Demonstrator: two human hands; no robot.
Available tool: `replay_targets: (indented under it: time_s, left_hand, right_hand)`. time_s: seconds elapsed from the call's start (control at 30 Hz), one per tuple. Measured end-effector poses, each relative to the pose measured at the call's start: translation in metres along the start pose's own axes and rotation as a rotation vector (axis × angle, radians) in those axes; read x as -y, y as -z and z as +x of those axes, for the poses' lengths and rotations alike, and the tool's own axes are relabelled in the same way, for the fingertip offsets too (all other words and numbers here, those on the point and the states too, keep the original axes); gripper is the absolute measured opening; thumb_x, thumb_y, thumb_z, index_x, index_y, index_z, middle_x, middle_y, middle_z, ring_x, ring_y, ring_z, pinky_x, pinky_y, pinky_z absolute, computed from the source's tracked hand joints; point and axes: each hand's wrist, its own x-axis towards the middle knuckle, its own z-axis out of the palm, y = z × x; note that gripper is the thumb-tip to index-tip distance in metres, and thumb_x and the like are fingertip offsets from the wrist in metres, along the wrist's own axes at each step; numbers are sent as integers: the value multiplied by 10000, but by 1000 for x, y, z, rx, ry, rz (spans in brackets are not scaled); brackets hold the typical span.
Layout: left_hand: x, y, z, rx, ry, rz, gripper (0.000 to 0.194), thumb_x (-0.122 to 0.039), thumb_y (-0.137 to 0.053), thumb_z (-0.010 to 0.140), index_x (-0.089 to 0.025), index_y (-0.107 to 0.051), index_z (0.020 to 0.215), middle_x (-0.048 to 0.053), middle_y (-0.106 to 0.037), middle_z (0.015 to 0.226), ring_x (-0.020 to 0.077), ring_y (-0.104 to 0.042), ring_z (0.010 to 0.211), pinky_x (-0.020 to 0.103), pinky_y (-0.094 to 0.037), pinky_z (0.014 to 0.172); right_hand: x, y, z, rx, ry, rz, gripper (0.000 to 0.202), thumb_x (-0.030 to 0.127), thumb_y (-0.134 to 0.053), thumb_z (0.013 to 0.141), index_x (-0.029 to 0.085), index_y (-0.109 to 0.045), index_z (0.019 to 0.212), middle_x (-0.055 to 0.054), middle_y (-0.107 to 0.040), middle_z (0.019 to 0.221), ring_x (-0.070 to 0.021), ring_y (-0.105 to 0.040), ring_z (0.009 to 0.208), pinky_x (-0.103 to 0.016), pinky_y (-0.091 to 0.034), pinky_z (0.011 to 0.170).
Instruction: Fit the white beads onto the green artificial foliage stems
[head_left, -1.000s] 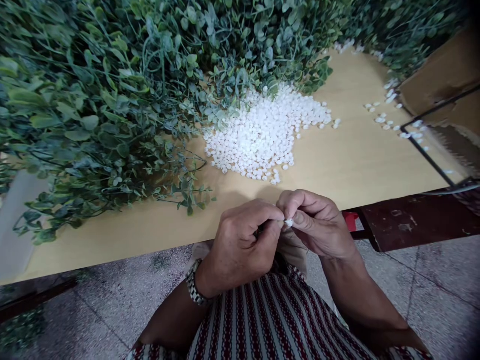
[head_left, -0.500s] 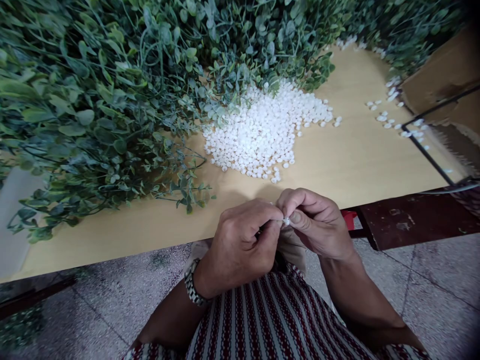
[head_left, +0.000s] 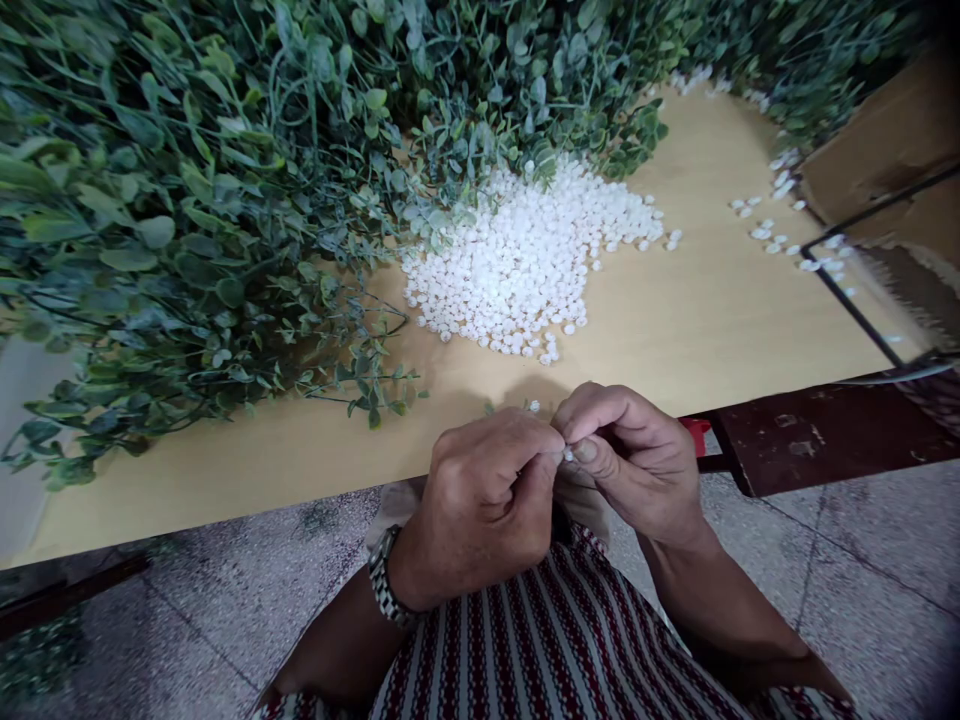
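White bead (head_left: 568, 454) pinched between left hand (head_left: 480, 505) and right hand (head_left: 630, 465), both clamped on it, at near table (head_left: 697, 330) edge. Dropped slightly lower than before; less bead showing. Bead pile (head_left: 525, 265) beyond.

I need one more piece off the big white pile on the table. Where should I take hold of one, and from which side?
Take a loose piece at the near fringe of the white pile, around its bottom edge, where pieces lie singly on the bare table. Come from above and the near side with fingertips: the far side runs under the green leafy sprigs. Both the left hand and right hand are pinching one small white piece.
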Motion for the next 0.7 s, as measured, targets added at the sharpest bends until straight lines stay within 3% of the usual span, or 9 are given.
replay_targets:
  time_s: [0.3,0.53,0.7]
  left_hand:
    - [-2,-4,-6,-26,-36,-38,153,10,-550,754,-134,-561,704,22,-626,627,98,-586,583,232,-512,586]
    - [-6,-11,-6,-75,26,-128,135,-29,-578,766,-162,-596,757,9,-641,651,99,-596,598,232,-525,598]
    - [-5,-18,-7,-51,35,-250,141,-24,-575,770,-156,-600,728,-2,-632,632,84,-585,567,213,-519,570]
  right_hand:
    - [2,0,-4,1,26,-6,111,95,-568,821,199,-585,856,7,-530,714,-109,-501,666,-244,-418,583]
    - [-3,-8,-13,-144,151,-17,121,127,-538,830,221,-568,899,-10,-513,750,-134,-503,672,-286,-440,583]
    - [1,-3,-19,-157,248,-179,161,119,-532,824,235,-575,927,-21,-530,759,-154,-523,699,-306,-459,594]
